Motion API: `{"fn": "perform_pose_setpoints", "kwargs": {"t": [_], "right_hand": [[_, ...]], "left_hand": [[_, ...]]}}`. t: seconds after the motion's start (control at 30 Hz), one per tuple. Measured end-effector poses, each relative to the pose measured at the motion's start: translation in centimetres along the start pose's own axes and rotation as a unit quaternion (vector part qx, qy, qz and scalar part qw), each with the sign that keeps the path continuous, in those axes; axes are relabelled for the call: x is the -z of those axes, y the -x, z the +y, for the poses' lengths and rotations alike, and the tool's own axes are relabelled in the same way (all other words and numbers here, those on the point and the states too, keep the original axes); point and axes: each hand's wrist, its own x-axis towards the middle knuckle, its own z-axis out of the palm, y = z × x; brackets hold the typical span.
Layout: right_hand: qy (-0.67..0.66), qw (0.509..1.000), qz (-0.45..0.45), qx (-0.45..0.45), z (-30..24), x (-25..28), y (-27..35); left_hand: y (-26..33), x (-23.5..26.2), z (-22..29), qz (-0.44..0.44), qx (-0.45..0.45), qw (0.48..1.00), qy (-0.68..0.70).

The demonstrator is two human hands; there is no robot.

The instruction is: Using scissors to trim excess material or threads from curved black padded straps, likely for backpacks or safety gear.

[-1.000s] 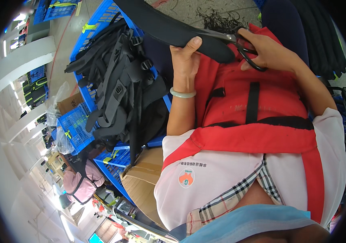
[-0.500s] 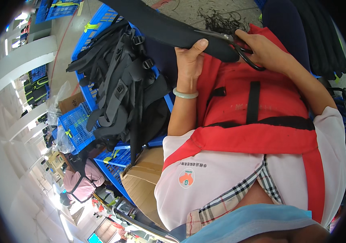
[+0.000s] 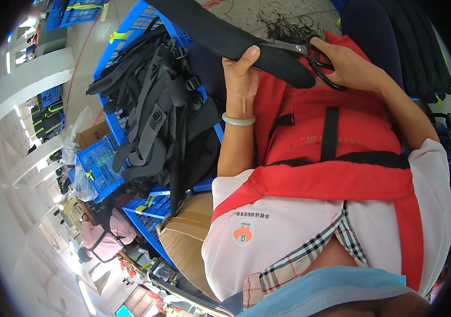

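Observation:
My left hand [image 3: 241, 74] grips a long black padded strap [image 3: 209, 31], thumb on top and the other fingers hidden beneath. The strap runs from the upper left and ends in a rounded tip over my red apron [image 3: 299, 137]. In my right hand [image 3: 354, 66] is a pair of scissors [image 3: 317, 61], with fingers through the black handles. Their metal blades lie along the strap's far edge, beyond my left thumb; whether they are open there I cannot tell.
To my left, a blue plastic crate [image 3: 106, 66] is heaped with black straps with buckles [image 3: 157, 100]. Dark thread scraps [image 3: 294, 26] lie on the floor ahead. More black padded pieces [image 3: 420, 47] hang at the right. A cardboard box [image 3: 188, 227] sits near my left elbow. Another person [image 3: 106, 232] is farther off.
The strap has slid a little, its rounded tip now lower and farther right. My left hand has shifted slightly left, and the scissors have turned a bit.

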Motion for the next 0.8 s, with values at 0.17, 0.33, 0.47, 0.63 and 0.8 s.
{"fn": "perform_pose_setpoints", "kwargs": {"t": [0.17, 0.33, 0.47, 0.63, 0.8], "right_hand": [[0.003, 1.000, -0.003, -0.004, -0.4, 0.8, 0.1], [0.036, 0.994, 0.064, 0.076, 0.9, 0.3, -0.8], [0.046, 0.999, -0.016, 0.013, 0.2, 0.1, -1.1], [0.057, 0.998, 0.011, 0.009, 0.8, -0.3, -0.6], [0.020, 0.999, -0.037, 0.003, -2.5, 2.4, 0.2]], "left_hand": [[-0.7, 0.0, -0.2, 0.010, -0.011, 1.000, -0.009], [-0.8, -1.5, -0.2, 0.011, -0.017, 1.000, -0.015], [0.1, -0.9, -0.5, 0.046, -0.020, 0.999, -0.021], [0.3, -1.1, -0.9, 0.041, 0.012, 0.999, 0.001], [0.1, -1.4, -0.7, 0.015, -0.002, 1.000, 0.011]]}}
